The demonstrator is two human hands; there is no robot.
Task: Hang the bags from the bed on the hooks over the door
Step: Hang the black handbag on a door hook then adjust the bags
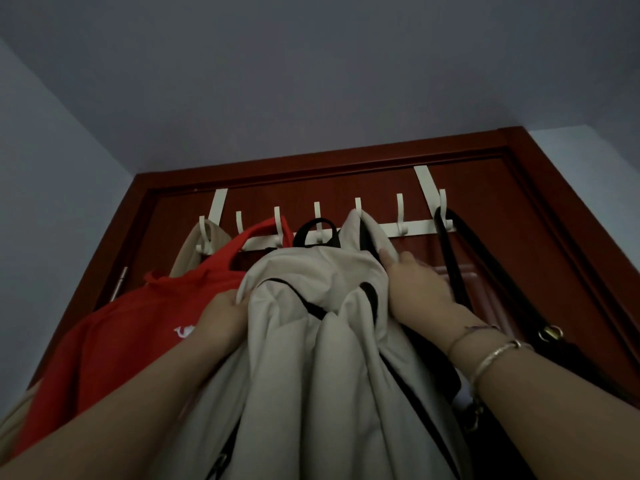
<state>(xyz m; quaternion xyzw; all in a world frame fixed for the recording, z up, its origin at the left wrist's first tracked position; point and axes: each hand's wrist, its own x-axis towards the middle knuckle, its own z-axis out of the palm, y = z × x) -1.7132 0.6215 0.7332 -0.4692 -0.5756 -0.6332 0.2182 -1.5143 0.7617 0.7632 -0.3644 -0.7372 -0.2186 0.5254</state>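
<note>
A white hook rack (410,227) hangs over the top of a dark red door (377,183). A cream backpack (311,341) fills the middle, its strap looped over a middle hook and its black handle (316,226) on the hook to the left. My left hand (221,318) grips the backpack's left side. My right hand (419,289) holds its right shoulder strap near the top. A red bag (138,317) hangs by its strap at left. A black bag strap (450,244) hangs from the rightmost hook.
A beige bag strap (192,249) hangs on the leftmost hook, behind the red bag. One hook (400,216) right of the backpack is bare. The black bag's gold buckle (552,332) shows at right. Pale walls and ceiling surround the door frame.
</note>
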